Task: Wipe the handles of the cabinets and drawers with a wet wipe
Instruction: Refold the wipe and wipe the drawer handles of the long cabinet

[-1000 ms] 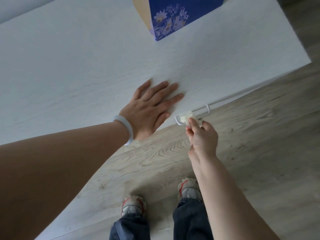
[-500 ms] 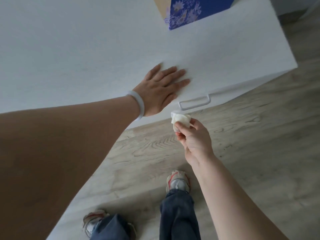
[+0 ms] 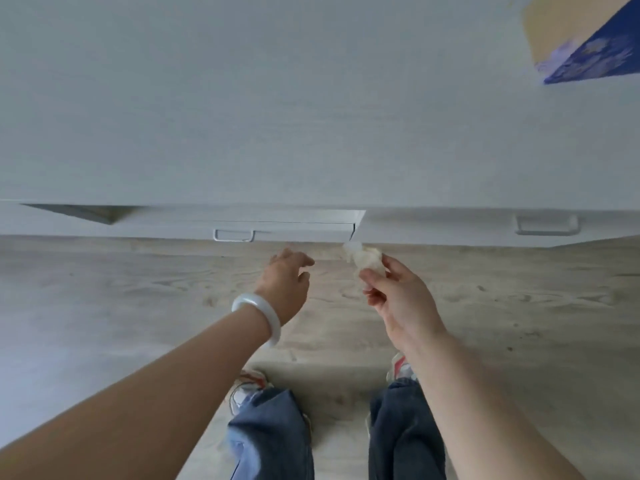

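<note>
I look down over a white cabinet top (image 3: 311, 133) whose front edge crosses the frame. Two pale metal handles show below that edge: one handle (image 3: 234, 235) on a drawer front left of centre, another handle (image 3: 547, 226) to the right. My right hand (image 3: 398, 299) pinches a crumpled white wet wipe (image 3: 365, 255) just below the cabinet front, between the two handles and touching neither. My left hand (image 3: 287, 282), with a white bangle on the wrist, hovers over the floor with fingers loosely curled and holds nothing. It is just right of and below the left handle.
A blue floral box (image 3: 588, 46) stands on the cabinet top at the far right. The drawer with the left handle juts out slightly, with a dark gap (image 3: 86, 213) at its left. Pale wood floor (image 3: 138, 289) lies below; my feet and jeans are at the bottom.
My left hand has lifted off the cabinet top and dropped in front of the cabinet. My right hand has left the handle it wiped, still holding the wipe. The view has swung left.
</note>
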Available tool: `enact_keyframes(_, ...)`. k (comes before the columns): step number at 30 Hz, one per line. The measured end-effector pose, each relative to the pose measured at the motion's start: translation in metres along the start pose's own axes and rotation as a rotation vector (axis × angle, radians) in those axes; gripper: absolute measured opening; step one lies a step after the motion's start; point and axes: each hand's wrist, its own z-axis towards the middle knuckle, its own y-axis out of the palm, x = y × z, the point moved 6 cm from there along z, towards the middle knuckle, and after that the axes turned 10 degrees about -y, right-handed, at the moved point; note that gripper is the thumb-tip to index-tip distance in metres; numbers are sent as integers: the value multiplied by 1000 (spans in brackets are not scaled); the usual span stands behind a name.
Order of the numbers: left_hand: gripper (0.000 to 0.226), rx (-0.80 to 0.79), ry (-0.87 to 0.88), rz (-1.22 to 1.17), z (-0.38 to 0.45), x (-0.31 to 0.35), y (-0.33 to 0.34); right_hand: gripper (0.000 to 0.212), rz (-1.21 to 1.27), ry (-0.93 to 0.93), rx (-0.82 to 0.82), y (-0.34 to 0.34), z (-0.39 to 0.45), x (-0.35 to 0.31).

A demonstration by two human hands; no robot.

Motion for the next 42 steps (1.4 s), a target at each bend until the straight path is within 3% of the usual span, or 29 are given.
enact_keyframes(5, 38, -73, -209, 24, -13, -99, -35, 21, -29, 33, -98, 86, -19, 27)
enact_keyframes(12, 39, -84, -262, 58, -28, -181, -110, 13, 88, 141, 11, 165, -46, 62)
enact_keyframes(19, 40, -114, -308, 77, -3, -207, -144, 28, -22, 223, 40, 206, -22, 91)
enact_keyframes(25, 46, -149, -194, 144, 35, -216, -148, 15, -8, 269, 48, 236, 13, 114)
enact_keyframes(28, 48, -202, -129, 226, 56, -232, -143, 22, 53, 259, 54, 245, 31, 139)
enact_keyframes(32, 49, -255, -18, 353, 83, -253, -145, 26, 108, 213, 200, 248, 43, 164)
enact_keyframes(36, 51, -246, 205, 418, 103, -262, -155, 6, 57, 74, 413, 255, 48, 179)
enact_keyframes(40, 54, -259, 448, 531, 122, -268, -139, 5, 158, -2, 512, 271, 51, 211)
enact_keyframes(42, 56, -284, 530, 619, 134, -269, -125, 16, 159, -20, 561, 270, 54, 226)
